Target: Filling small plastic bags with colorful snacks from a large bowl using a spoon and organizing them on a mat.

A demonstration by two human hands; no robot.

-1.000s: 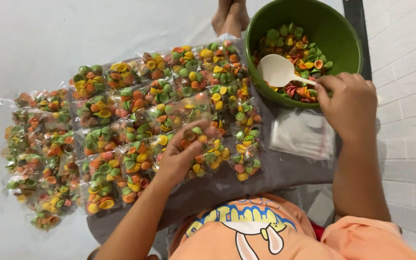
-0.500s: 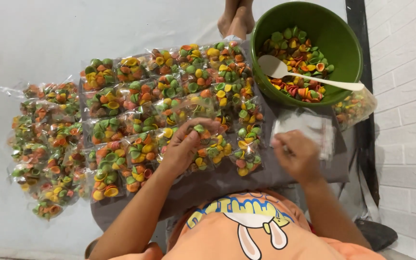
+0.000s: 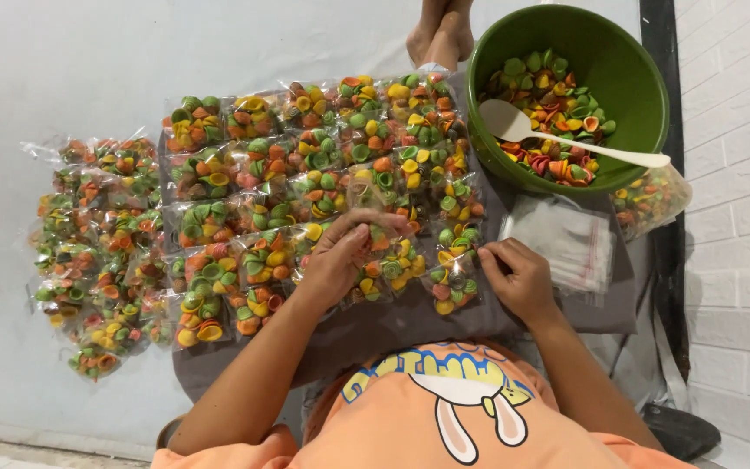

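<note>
Orange-shirted and looking down over a grey cloth mat [image 3: 392, 334], laying out small clear plastic packets of orange, green and yellow shell-shaped snacks [image 3: 305, 174] in close rows. Judging by the hands, settling the near row into line at this moment rather than filling.

Resting the left hand [image 3: 340, 256] on top of the near-row packet [image 3: 384, 269], fingers [image 3: 359, 236] curled close together and pressing down on it; not showing whether gripping it or only holding it flat. Bringing the right hand [image 3: 518, 278] to the end packet of that row [image 3: 451, 287], fingers [image 3: 490, 260] narrow, thumb and forefinger seeming to pinch its right edge, with the packet lying just left of the fingertips and touching them.

Leaving the white plastic spoon [image 3: 566, 143] untouched in the round green bowl of loose snacks [image 3: 622, 61], well apart from both hands, and the stack of empty clear bags [image 3: 566, 239] lying just beyond the right hand, between it and the bowl.

Calling, as a next move, for a light touch: sliding the end packet snug against its neighbour without crushing the brittle shells or nudging the rows behind.
</note>
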